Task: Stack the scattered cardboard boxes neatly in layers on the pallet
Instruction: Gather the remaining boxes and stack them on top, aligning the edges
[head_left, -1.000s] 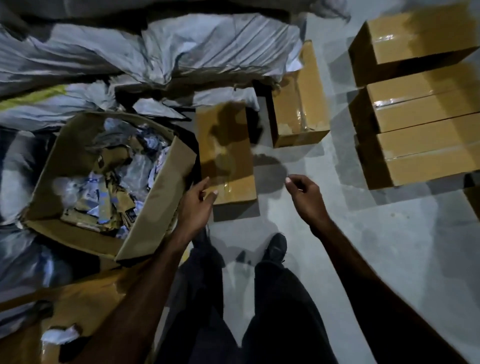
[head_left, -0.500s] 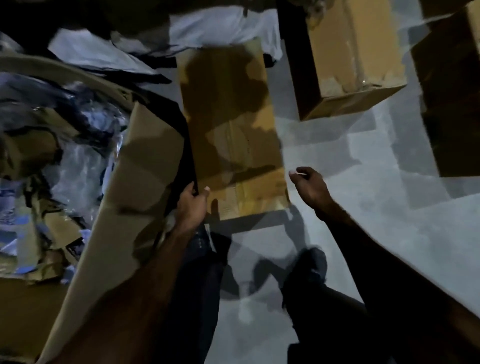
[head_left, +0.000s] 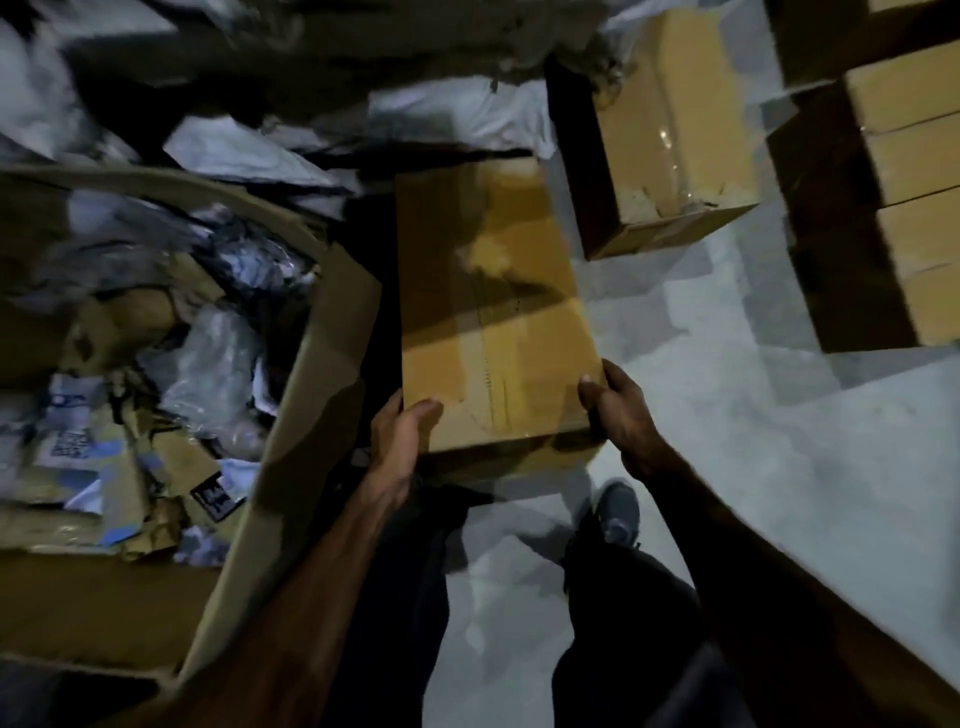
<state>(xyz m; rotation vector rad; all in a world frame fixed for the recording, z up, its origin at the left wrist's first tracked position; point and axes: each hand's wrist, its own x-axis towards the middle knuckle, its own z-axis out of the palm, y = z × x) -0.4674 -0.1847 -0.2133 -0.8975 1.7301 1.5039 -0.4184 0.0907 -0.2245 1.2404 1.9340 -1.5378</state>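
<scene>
The box (head_left: 493, 306) lies lengthwise, pointing away from the person. The left hand (head_left: 402, 436) and right hand (head_left: 618, 410) grip its near corners (one each side).

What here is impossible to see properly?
- Pallet: nowhere in the head view.
- Underside of the held box: hidden by the box itself, as are the fingers of the left hand and right hand beneath it.
- Labels in the open carton: blurred.
- Stacked boxes: cut by the right edge.
</scene>
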